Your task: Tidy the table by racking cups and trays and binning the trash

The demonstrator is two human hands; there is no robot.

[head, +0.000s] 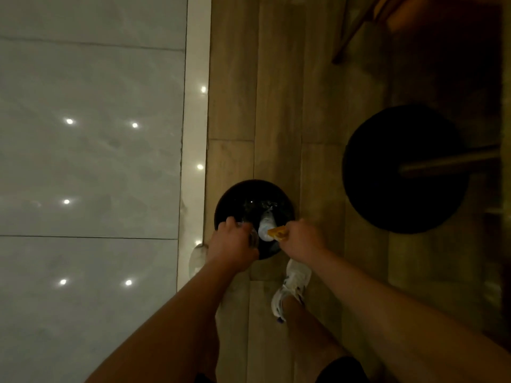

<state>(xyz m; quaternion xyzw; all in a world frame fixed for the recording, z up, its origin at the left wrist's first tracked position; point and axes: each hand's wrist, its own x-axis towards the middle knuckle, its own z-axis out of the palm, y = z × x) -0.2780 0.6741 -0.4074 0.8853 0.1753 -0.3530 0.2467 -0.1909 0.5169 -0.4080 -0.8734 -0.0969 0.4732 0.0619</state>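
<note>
I look straight down at a round black bin (235,197) lined with a dark bag, standing on the wooden floor. A clear plastic bottle (266,223) lies inside it. My left hand (233,244) hovers over the bin's left rim, closed around a clear plastic cup (253,236). My right hand (301,239) is over the bin's right rim and pinches a crumpled yellow wrapper (278,233) above the opening.
A round black table base (387,194) with a brass pole (448,161) stands to the right. Glossy pale tiles (88,161) with ceiling light reflections fill the left. A wooden chair leg (356,31) is at the top right. My feet in white sneakers (290,288) stand behind the bin.
</note>
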